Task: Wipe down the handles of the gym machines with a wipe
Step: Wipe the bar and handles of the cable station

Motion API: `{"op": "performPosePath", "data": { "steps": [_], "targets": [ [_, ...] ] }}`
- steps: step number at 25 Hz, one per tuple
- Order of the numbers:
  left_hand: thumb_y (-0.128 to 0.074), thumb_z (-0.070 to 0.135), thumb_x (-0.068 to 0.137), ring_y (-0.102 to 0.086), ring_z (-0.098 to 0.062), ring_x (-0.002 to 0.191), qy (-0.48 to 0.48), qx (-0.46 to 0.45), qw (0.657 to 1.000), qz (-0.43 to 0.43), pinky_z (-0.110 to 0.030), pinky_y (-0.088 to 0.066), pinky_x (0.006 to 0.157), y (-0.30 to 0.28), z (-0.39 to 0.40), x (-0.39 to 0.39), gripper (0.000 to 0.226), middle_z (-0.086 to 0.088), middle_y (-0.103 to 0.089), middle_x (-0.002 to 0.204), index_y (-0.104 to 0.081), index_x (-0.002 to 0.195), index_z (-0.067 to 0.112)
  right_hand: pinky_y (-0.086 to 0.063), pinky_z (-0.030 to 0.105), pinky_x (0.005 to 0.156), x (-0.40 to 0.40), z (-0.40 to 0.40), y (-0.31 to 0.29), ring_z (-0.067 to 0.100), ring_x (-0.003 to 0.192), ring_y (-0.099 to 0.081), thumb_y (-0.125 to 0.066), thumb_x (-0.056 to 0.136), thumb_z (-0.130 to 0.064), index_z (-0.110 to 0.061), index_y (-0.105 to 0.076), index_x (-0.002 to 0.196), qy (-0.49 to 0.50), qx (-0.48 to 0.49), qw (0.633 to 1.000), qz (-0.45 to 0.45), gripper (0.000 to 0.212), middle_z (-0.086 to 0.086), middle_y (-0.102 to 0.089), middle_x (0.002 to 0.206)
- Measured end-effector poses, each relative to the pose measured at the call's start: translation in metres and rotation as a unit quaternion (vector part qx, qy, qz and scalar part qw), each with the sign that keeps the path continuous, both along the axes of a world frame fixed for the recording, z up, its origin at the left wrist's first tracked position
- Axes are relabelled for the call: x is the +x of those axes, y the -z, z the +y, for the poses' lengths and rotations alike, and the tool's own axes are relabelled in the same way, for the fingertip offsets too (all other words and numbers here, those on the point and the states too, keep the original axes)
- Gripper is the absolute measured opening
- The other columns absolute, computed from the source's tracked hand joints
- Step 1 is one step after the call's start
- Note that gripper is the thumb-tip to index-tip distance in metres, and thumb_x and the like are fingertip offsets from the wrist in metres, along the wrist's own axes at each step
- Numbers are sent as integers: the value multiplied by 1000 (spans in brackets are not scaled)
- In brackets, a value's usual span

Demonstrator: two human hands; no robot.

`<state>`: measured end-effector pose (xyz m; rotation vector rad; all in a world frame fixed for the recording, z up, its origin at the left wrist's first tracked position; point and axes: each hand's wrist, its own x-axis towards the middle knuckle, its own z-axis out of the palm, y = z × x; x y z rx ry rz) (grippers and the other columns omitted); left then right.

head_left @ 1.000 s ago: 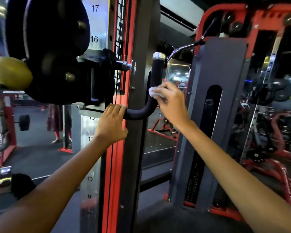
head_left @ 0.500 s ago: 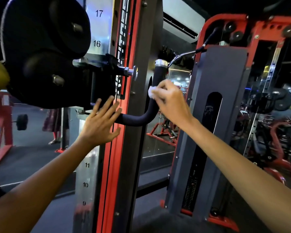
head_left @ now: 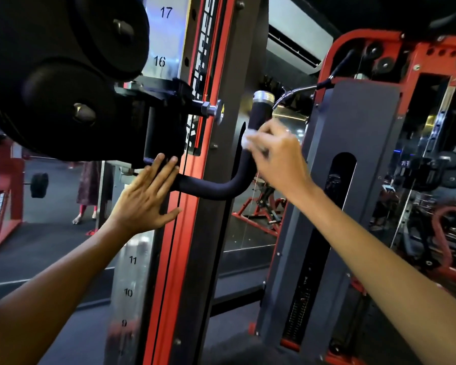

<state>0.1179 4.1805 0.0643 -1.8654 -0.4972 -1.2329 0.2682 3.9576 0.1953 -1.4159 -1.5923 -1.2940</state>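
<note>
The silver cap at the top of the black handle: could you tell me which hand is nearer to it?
Right. The right hand holds the wipe against the handle just below the silver cap; the left hand lies flat by the handle's lower end.

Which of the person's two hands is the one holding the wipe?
The right hand: it pinches the white wipe against the upright part of the black handle. The left hand lies flat and open by the red post, holding nothing.
</note>
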Motion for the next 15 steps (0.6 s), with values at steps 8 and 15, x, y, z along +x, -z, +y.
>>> {"op": "performPosePath", "data": {
  "steps": [8,15],
  "targets": [
    [-42,45,84,-3,-27,147,92,28,995,-2,-35,0,120,0,12,3,85,-14,1,157,-15,148,-4,-41,20,69,-8,13,24,21,79,-52,-60,88,-6,0,-67,95,63,60,996,13,11,12,-53,85],
    [-42,40,83,4,-21,147,176,14,984,2,-33,0,120,2,20,6,80,-18,-22,151,-19,145,-6,-54,28,65,-35,33,97,27,85,-57,-66,75,9,4,-65,107,197,33,980,-21,32,13,-61,91]
  ]
}}
